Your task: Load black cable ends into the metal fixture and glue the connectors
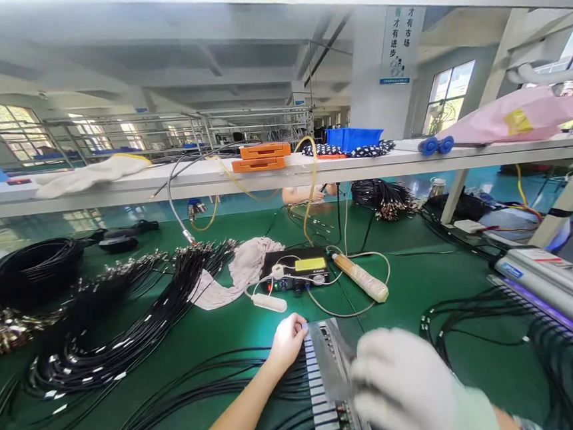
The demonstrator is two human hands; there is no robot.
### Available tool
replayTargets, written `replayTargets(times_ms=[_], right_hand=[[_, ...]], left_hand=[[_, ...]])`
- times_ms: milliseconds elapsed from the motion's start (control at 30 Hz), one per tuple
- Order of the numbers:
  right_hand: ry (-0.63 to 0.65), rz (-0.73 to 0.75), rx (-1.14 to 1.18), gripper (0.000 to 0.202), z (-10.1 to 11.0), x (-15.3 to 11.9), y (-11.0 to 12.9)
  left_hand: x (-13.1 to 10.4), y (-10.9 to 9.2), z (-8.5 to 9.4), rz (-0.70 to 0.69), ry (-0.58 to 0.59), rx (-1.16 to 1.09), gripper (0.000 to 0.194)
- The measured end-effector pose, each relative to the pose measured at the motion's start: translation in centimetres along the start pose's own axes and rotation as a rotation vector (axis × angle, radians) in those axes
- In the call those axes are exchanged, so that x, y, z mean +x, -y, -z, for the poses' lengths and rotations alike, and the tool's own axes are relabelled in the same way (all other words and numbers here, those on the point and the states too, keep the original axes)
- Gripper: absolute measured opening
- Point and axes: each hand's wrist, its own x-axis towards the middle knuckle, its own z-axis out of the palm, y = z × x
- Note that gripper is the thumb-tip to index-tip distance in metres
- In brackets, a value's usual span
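Your slotted holder [329, 358] lies on the green surface [400, 309] in the near middle, its long axis running near to far, with the far end leaning slightly left and the near end cut off by the view. Black cables [231, 384] come into its left side in a row, and a flat metal plate [330, 365] covers much of its far part. Your left hand [288, 340] is at the far left corner, thumb and fingers close together and touching it; you cannot tell from here whether they pinch it. Your right hand [404, 382], in a white glove, is over the right edge, too blurred to tell whether its fingers are apart or together. Beyond the far end you have a short bare stretch before the black control box [296, 271], with the tan tube [361, 277] to its right. On the right, a bare strip separates your glove from the looped cables [456, 320] beside the silver machine [564, 291]. On the left, bare surface lies between the cables in the holder and the big cable bundle [140, 328]. The shelf edge [198, 187] crosses above the surface's far part.
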Motion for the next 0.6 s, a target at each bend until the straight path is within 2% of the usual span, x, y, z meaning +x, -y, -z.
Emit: replayTargets(times_ms=[67, 133, 167, 233, 300, 367, 433, 500, 600], right_hand=[[-0.036, -0.153, 0.117, 0.029, 3.2, 6.2, -3.1], [-0.031, -0.377, 0.179, 0.030, 3.8, 12.5, -7.3], [0.040, -0.507, 0.197, 0.031, 3.3, 15.4, -9.5], [0.109, -0.613, 0.211, 0.033, 0.9, 20.3, -13.9], [0.170, -0.707, 0.229, 0.032, -2.3, 23.7, -17.4], [0.238, -0.796, 0.255, 0.031, -5.5, 25.5, -19.9], [0.279, -0.861, 0.283, 0.030, -8.3, 26.2, -21.7], [0.297, -0.910, 0.311, 0.031, -10.5, 26.0, -23.0], [0.286, -0.953, 0.353, 0.031, -12.7, 25.0, -24.3]], left_hand=[[0.4, -0.2, -0.3, 0.012, 0.007, -0.033, 0.009], [0.6, -0.4, -0.5, 0.017, 0.011, -0.059, 0.009], [0.5, -0.5, -0.5, 0.016, 0.010, -0.070, 0.010], [0.3, -0.5, -0.4, 0.009, 0.002, -0.086, 0.012], [0.0, -0.7, -0.2, 0.001, -0.005, -0.093, 0.014], [-0.2, -0.8, 0.0, -0.002, -0.007, -0.094, 0.014], [-0.3, -0.9, 0.0, 0.001, -0.004, -0.095, 0.013], [-0.4, -1.0, -0.1, 0.007, 0.002, -0.094, 0.013], [-0.6, -1.1, -0.3, 0.015, 0.009, -0.079, 0.013]])
